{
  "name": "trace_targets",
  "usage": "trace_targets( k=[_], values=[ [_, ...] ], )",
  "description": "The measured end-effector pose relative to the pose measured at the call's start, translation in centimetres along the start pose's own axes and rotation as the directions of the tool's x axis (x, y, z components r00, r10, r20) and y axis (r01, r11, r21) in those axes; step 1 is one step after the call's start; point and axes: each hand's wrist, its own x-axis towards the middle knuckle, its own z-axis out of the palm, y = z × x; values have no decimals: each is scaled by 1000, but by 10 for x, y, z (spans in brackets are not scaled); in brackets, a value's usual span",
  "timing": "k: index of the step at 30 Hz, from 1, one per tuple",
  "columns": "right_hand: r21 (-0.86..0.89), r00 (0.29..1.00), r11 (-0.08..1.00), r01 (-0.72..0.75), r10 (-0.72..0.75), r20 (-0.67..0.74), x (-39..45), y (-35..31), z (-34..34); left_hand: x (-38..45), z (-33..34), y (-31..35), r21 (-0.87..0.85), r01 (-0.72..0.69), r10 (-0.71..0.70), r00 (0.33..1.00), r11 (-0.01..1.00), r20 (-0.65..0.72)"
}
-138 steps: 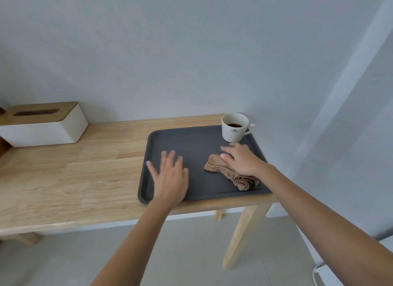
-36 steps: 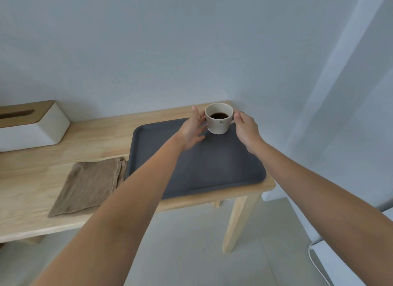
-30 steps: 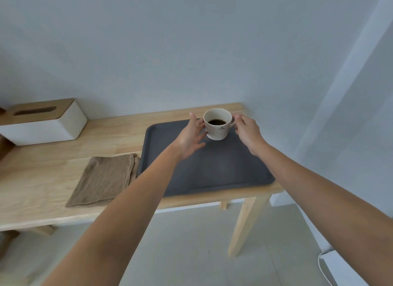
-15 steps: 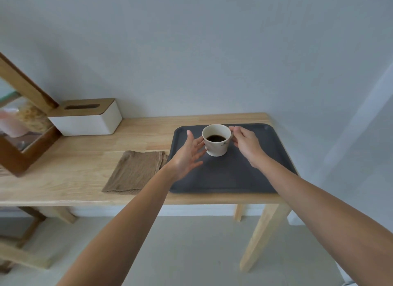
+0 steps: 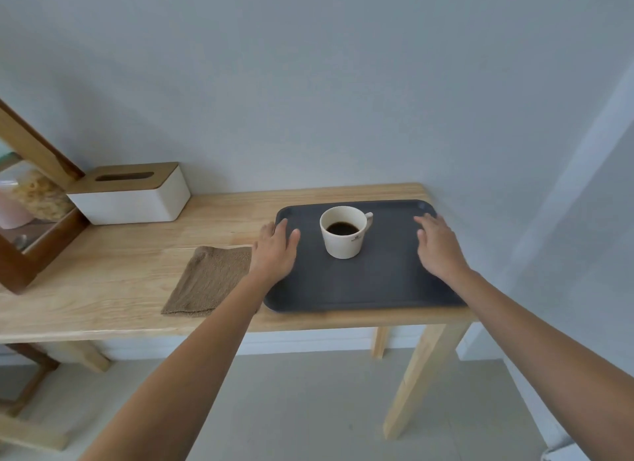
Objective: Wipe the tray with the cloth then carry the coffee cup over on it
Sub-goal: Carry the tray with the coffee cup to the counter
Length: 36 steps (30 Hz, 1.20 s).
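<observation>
A dark grey tray (image 5: 370, 285) lies at the right end of a wooden table (image 5: 120, 289). A white cup of black coffee (image 5: 344, 232) stands upright on the tray's rear middle, handle to the right. My left hand (image 5: 276, 251) hovers open over the tray's left edge, fingers spread, holding nothing. My right hand (image 5: 437, 246) is open over the tray's right side, apart from the cup. A folded brown cloth (image 5: 209, 280) lies flat on the table just left of the tray.
A white tissue box with a wooden lid (image 5: 132, 194) stands at the back left against the wall. A wooden-framed mirror (image 5: 31, 217) leans at the far left. The table's right end and front edge are close to the tray.
Both hands have let go of the cup and moved apart to the tray's left and right sides. The cup now stands alone on the tray.
</observation>
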Motion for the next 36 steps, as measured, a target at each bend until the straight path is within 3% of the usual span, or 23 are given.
trace_targets(
  k=[2, 5, 13, 16, 19, 27, 36],
  values=[
    [-203, 997, 978, -51, 61, 45, 1, 21, -4, 7, 6, -14, 226, 70, -89, 993, 972, 76],
    [-330, 985, 935, -129, 158, 63, -3, 43, -11, 9, 19, -25, 325, 57, -84, 994, 944, 70],
    [-18, 964, 967, -254, 255, 76, -27, 55, -21, 7, 26, -20, 321, -32, 24, 999, 947, 27],
    [47, 957, 957, -286, 282, 70, -40, 56, -29, 4, 30, -15, 247, -53, 43, 998, 968, 46],
    [128, 943, 934, -334, 331, 45, -53, 59, -38, -1, 30, -6, 68, -56, 52, 997, 996, 59],
    [260, 885, 861, -438, 464, -44, -94, 82, -64, -8, 41, 27, -158, -151, 160, 986, 976, 44],
    [324, 770, 773, -545, 615, -172, -161, 123, -125, -6, 89, 101, -253, -278, 325, 930, 927, 169]
  ],
)
